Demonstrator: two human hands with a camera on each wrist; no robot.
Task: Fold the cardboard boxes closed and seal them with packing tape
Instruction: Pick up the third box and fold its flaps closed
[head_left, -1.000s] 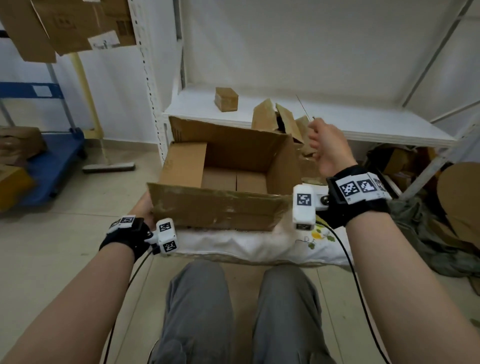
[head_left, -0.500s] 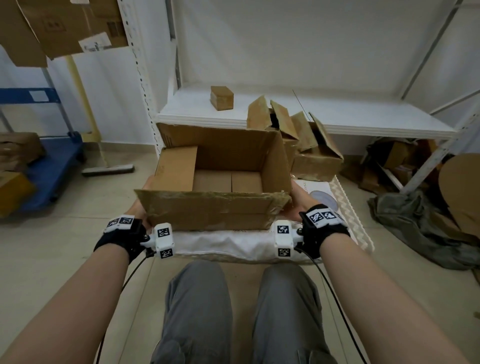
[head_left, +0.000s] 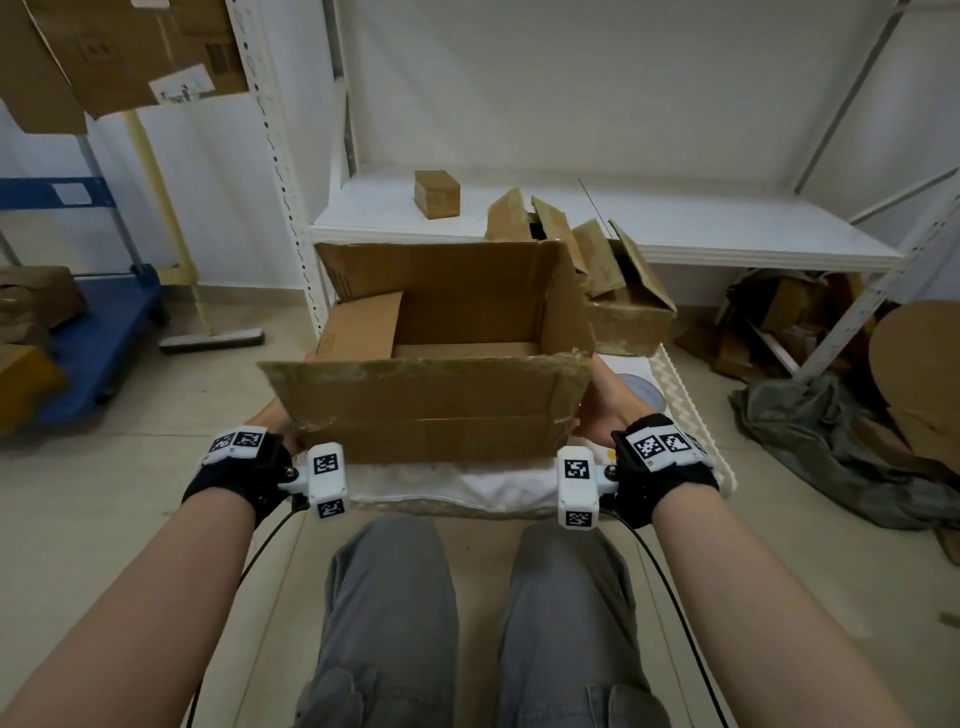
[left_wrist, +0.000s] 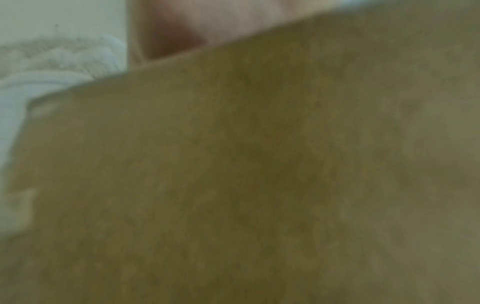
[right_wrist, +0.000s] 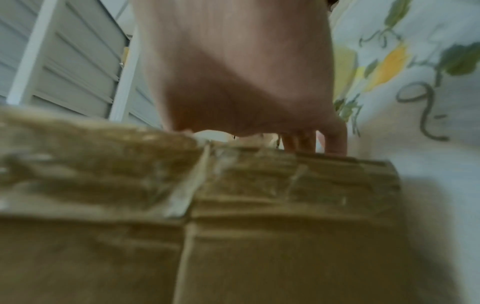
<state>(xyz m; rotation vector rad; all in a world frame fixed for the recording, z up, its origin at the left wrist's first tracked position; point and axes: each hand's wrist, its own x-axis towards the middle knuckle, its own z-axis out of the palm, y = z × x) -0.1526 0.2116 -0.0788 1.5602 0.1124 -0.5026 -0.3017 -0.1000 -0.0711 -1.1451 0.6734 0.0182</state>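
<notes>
A large open cardboard box (head_left: 431, 410) is held in front of my knees, its near flap hanging down toward me and its left flap folded inward. My left hand (head_left: 275, 423) holds its lower left side, and my right hand (head_left: 605, 410) holds its right side. The box hides the fingertips of both hands. Cardboard (left_wrist: 259, 185) fills the left wrist view, with my palm (left_wrist: 221, 24) at the top. In the right wrist view my right hand (right_wrist: 246, 72) lies along the box (right_wrist: 207, 246), and its fingers (right_wrist: 335, 139) pass behind the box's edge. No packing tape is in view.
A white flowered cushion (head_left: 493, 486) lies under the box. Smaller open boxes (head_left: 623, 306) stand behind it on the right. A small closed box (head_left: 437, 193) sits on the white shelf (head_left: 727, 234). A blue cart (head_left: 98, 353) is at left, a grey cloth (head_left: 810, 431) at right.
My right hand came down from the small boxes at the back right and took the big box's right side. The box has moved nearer to me.
</notes>
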